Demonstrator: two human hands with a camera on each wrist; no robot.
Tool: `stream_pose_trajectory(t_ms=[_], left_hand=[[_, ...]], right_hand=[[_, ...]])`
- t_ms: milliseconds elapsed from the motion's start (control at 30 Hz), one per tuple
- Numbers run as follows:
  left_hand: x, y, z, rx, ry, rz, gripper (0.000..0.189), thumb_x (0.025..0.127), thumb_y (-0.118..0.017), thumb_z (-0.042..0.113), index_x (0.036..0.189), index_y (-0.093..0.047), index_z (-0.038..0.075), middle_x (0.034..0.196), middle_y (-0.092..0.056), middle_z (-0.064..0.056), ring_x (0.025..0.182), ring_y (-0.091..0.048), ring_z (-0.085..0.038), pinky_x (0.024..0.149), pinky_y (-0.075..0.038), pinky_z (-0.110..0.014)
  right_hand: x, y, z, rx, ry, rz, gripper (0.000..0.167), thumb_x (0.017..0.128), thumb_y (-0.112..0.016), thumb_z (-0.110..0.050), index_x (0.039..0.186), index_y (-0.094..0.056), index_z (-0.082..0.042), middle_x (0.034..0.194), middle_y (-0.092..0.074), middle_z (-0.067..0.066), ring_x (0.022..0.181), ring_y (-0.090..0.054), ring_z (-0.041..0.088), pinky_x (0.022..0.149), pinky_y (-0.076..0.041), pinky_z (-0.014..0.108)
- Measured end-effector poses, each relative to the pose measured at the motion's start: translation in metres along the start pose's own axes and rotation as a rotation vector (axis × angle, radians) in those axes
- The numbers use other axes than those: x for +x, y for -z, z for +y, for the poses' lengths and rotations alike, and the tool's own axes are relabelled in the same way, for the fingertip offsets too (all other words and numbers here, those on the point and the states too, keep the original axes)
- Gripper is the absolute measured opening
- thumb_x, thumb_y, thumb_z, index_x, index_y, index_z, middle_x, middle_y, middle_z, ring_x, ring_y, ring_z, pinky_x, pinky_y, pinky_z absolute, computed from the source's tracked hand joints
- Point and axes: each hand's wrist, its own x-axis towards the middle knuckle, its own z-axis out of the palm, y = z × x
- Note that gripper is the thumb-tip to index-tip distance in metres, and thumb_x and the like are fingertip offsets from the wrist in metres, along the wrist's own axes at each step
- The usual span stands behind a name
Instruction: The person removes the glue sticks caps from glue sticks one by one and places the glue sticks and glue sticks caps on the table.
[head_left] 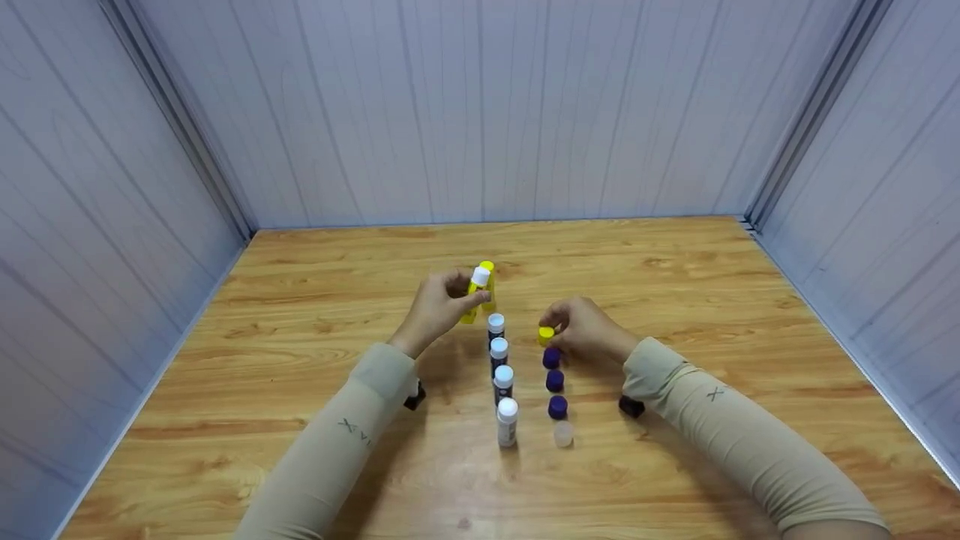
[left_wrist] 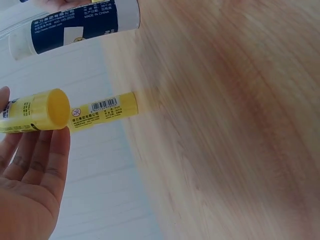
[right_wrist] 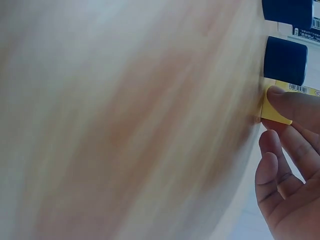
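Note:
My left hand (head_left: 439, 307) grips a yellow glue stick (left_wrist: 35, 111) whose white top is uncovered, raised over the table. Just behind it stands a second yellow glue stick (left_wrist: 107, 111) with its yellow cap (head_left: 487, 265) on. On the right, thumb and fingers of my right hand (head_left: 592, 328) pinch a loose yellow cap (right_wrist: 272, 111) low at the tabletop. That cap is at the far end of a row of dark blue caps (head_left: 555, 381). Uncapped dark blue glue sticks (head_left: 503, 384) stand upright in a line between the hands.
Nearest me in the line is a white glue stick (head_left: 507, 429), with a translucent cap (head_left: 563, 433) to its right. The wood-grain table (head_left: 315, 315) meets pale panel walls (head_left: 480, 112) at the back and both sides.

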Motion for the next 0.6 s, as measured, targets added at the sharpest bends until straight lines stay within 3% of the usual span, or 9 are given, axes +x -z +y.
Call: stream_pose_trajectory(t_ms=[267,433,600], left_hand=[[0.002,-0.004,-0.004,0.022,-0.019,-0.012,0.020,0.100,-0.082,0.020,0.118,-0.080,0.011,0.107,-0.079,-0.005,0.090,-0.065,-0.019,0.077,-0.057,-0.028],[0.005,-0.007,-0.009,0.029,-0.027,-0.031,0.016,0.099,-0.082,0.017,0.114,-0.079,0.013,0.106,-0.078,-0.004,0.091,-0.066,-0.020,0.079,-0.058,-0.030],[0.008,-0.010,-0.011,0.053,0.008,-0.040,0.015,0.099,-0.083,0.016,0.113,-0.079,0.010,0.109,-0.078,-0.003,0.099,-0.069,-0.022,0.084,-0.061,-0.033]], right_hand=[[-0.001,0.000,0.001,-0.010,0.029,0.002,0.027,0.094,-0.079,0.005,0.120,-0.077,-0.002,0.112,-0.077,0.013,0.091,-0.069,0.019,0.078,-0.060,0.029],[-0.001,0.000,0.001,-0.020,0.034,-0.003,0.027,0.094,-0.079,0.005,0.120,-0.077,-0.002,0.113,-0.077,0.012,0.093,-0.068,0.019,0.077,-0.060,0.027],[0.000,0.001,0.000,-0.015,0.029,-0.007,0.027,0.093,-0.078,0.006,0.119,-0.077,-0.003,0.114,-0.077,0.013,0.094,-0.069,0.021,0.076,-0.061,0.028]])
